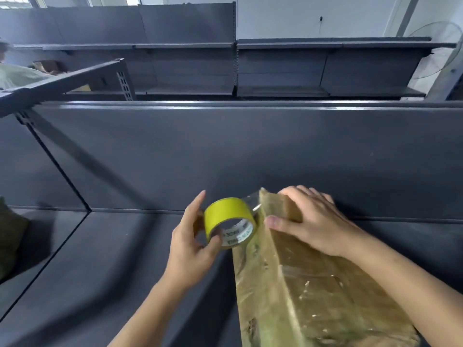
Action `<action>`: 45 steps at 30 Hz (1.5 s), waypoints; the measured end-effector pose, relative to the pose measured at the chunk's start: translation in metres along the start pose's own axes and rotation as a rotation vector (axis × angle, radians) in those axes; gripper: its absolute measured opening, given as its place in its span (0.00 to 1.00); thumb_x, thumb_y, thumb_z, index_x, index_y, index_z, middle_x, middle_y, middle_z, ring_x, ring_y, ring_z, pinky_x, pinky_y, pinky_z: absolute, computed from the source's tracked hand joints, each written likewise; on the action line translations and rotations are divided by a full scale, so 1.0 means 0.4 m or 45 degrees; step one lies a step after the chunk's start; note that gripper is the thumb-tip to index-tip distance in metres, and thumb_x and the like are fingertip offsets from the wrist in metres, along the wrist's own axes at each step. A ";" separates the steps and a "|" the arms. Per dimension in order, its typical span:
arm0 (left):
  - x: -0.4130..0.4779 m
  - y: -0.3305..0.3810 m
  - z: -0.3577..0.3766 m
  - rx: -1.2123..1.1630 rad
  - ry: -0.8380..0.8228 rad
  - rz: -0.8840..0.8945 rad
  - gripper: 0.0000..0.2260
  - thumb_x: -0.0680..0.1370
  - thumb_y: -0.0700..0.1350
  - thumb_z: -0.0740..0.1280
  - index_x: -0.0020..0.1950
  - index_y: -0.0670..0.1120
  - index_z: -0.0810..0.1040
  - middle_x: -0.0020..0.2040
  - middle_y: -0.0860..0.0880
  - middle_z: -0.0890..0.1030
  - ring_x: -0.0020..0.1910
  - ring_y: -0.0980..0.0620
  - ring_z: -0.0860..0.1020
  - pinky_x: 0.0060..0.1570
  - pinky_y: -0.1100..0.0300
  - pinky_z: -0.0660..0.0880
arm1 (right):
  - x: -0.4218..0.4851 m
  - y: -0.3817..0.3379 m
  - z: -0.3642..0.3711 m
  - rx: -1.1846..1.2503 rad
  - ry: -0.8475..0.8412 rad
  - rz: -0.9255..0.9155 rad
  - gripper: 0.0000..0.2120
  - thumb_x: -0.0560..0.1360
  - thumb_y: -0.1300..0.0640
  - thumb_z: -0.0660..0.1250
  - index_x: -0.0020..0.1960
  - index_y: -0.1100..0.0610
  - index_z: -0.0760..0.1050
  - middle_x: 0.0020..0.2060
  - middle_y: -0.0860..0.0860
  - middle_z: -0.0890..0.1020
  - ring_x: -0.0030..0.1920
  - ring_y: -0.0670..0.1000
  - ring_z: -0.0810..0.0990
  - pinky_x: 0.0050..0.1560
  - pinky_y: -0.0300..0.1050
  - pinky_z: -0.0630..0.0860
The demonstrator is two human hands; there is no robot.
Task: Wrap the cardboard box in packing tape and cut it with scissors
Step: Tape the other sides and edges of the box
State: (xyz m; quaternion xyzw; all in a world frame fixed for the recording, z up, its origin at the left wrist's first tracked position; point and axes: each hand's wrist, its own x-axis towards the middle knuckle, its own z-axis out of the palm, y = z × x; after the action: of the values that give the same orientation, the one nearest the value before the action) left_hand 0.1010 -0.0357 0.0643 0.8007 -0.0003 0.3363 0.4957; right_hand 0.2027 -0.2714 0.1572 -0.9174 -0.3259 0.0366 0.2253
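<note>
2 hands busy: my left hand (190, 244) grips the tape roll (229, 222) just left of the cardboard box (300, 284). My right hand (310, 221) presses flat, unclenched, on its far end; its long axis runs away from me.

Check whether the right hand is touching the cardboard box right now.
Touching. The head view shows the right hand pressed flat on the far end of the cardboard box, fingers draped over its top edge and thumb lying on the taped side face.

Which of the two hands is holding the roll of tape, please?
The left hand grips the yellow tape roll; the right hand presses on the cardboard box.
</note>
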 end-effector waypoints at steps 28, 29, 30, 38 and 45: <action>0.080 0.208 0.186 0.269 -0.573 0.333 0.31 0.80 0.42 0.61 0.83 0.49 0.58 0.50 0.53 0.64 0.48 0.60 0.68 0.53 0.75 0.65 | -0.016 0.177 0.084 0.776 -0.091 0.973 0.14 0.74 0.51 0.65 0.54 0.59 0.81 0.51 0.58 0.86 0.50 0.58 0.85 0.54 0.51 0.80; 0.081 0.209 0.187 0.275 -0.583 0.331 0.32 0.79 0.40 0.61 0.83 0.49 0.56 0.50 0.53 0.63 0.48 0.60 0.68 0.53 0.75 0.65 | -0.010 0.164 0.072 0.874 -0.095 0.979 0.15 0.74 0.49 0.66 0.54 0.58 0.82 0.51 0.58 0.86 0.49 0.59 0.85 0.53 0.52 0.80; 0.081 0.209 0.186 0.279 -0.591 0.328 0.33 0.79 0.39 0.61 0.83 0.49 0.56 0.50 0.53 0.63 0.49 0.60 0.68 0.54 0.75 0.65 | 0.000 0.154 0.064 1.002 -0.070 0.955 0.15 0.75 0.47 0.67 0.51 0.57 0.83 0.48 0.58 0.87 0.48 0.59 0.85 0.50 0.51 0.80; 0.096 0.200 0.180 0.248 -0.594 0.276 0.33 0.78 0.36 0.61 0.83 0.48 0.57 0.48 0.57 0.64 0.45 0.62 0.69 0.49 0.75 0.65 | 0.024 0.175 0.092 0.638 0.043 0.796 0.11 0.72 0.52 0.69 0.38 0.60 0.81 0.35 0.45 0.83 0.37 0.48 0.78 0.41 0.45 0.77; 0.135 0.200 0.161 0.275 -0.475 0.334 0.32 0.72 0.33 0.60 0.76 0.46 0.72 0.43 0.52 0.67 0.41 0.57 0.70 0.45 0.72 0.65 | 0.013 0.132 0.059 0.111 0.060 0.799 0.18 0.71 0.44 0.63 0.46 0.58 0.79 0.48 0.57 0.83 0.51 0.63 0.81 0.42 0.47 0.72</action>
State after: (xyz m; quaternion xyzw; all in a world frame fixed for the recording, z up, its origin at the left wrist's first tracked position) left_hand 0.1509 -0.1095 0.1388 0.8903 -0.1597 0.2423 0.3509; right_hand 0.2322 -0.2952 0.1134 -0.9633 -0.0197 0.0969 0.2495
